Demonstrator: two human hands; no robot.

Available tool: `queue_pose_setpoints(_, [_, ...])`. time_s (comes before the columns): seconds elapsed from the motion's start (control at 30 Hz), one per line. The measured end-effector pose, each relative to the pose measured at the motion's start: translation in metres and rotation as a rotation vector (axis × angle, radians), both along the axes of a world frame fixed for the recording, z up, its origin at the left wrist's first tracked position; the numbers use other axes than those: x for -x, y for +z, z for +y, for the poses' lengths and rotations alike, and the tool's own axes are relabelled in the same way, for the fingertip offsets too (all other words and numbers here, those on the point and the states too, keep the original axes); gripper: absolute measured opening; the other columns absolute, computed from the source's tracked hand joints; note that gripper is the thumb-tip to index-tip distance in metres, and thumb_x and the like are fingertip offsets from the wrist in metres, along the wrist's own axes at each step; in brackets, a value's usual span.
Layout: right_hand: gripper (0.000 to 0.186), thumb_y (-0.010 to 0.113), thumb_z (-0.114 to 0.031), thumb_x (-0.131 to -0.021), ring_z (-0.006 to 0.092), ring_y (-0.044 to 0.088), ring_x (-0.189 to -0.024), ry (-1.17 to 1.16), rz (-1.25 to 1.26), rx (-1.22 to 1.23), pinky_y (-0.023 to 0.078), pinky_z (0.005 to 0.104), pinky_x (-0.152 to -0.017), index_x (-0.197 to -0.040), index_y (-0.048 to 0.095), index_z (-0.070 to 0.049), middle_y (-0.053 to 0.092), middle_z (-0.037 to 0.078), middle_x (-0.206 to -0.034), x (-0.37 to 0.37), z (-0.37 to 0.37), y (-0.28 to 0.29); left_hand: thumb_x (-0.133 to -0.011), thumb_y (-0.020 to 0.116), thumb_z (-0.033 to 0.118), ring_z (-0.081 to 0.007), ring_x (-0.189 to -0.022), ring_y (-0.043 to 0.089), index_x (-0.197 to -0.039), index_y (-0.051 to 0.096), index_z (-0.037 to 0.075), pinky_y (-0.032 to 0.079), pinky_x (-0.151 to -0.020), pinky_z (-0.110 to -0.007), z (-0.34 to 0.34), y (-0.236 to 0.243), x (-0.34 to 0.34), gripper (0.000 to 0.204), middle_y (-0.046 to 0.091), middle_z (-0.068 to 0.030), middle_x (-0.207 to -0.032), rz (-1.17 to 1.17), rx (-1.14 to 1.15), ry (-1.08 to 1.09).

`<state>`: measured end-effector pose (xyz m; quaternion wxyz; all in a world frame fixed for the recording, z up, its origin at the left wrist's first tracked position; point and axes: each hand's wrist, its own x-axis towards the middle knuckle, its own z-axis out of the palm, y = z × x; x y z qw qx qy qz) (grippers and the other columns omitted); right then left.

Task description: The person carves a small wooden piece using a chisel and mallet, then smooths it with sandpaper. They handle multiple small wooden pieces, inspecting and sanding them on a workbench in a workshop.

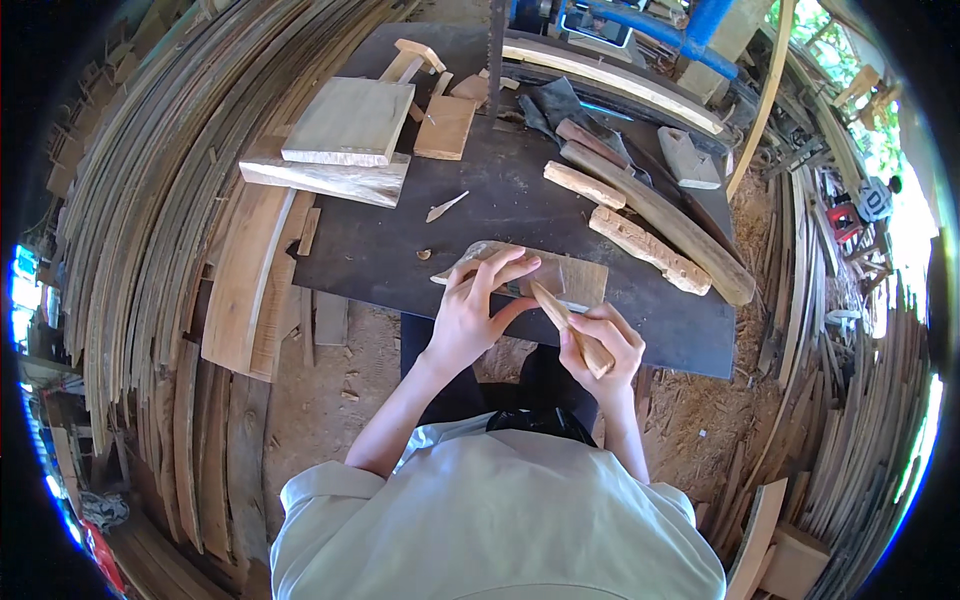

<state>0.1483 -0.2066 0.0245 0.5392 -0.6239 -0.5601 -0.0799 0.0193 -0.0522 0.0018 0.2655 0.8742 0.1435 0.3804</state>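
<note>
A flat wooden block (588,281) with a rounded left end lies near the front edge of the dark table. My left hand (478,305) is closed over it, fingers bent across the top and thumb by its near side. In my right hand (612,345) is a pointed piece of wood (553,309), gripped at its thick end. Its tip slants up and left, against or very near the block beside my left thumb; contact cannot be made out. A smooth, paler patch shows on the block between the hands.
Stacked boards (350,120) stand on the dark table (480,205) at the far left, near a small wood panel (445,128). Rough wooden sticks (650,250) lie at the right, by a dark cloth (575,115). A thin wood sliver (447,206) lies mid-table. Long planks (150,190) pile up at the left.
</note>
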Motion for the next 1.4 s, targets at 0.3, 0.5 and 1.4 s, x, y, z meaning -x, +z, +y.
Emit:
queue_pose_setpoints(0.3, [0.021, 0.080, -0.001, -0.073, 0.0233, 0.067, -0.068, 0.034, 0.144, 0.006, 0.053, 0.0313, -0.061, -0.091, 0.068, -0.002, 0.067, 0.013, -0.081, -0.007, -0.005, -0.004, -0.079, 0.083, 0.021, -0.0208, -0.098, 0.068, -0.131, 0.052, 0.009, 0.044, -0.097, -0.035, -0.002, 0.000, -0.003, 0.061, 0.070, 0.0038, -0.126, 0.006, -0.139, 0.049])
queue_pose_setpoints(0.5, [0.026, 0.082, -0.006, -0.072, 0.0275, 0.068, -0.071, 0.089, 0.073, -0.007, 0.054, 0.0342, -0.063, -0.094, 0.069, -0.005, 0.065, 0.011, -0.082, -0.015, 0.000, -0.011, -0.078, 0.083, 0.016, -0.0180, -0.112, 0.067, -0.127, 0.061, 0.010, 0.043, -0.098, -0.036, 0.001, 0.001, -0.003, 0.055, 0.070, -0.0001, -0.126, 0.007, -0.161, 0.018])
queue_pose_setpoints(1.4, [0.023, 0.078, -0.005, -0.069, 0.0260, 0.064, -0.060, 0.108, -0.013, -0.051, 0.051, 0.0344, -0.057, -0.090, 0.070, -0.006, 0.063, 0.009, -0.077, -0.018, 0.003, 0.001, -0.078, 0.082, 0.018, -0.0189, -0.120, 0.063, -0.130, 0.061, 0.013, 0.042, -0.101, -0.037, -0.003, 0.010, -0.004, 0.057, 0.068, -0.0001, -0.128, 0.052, -0.171, 0.038])
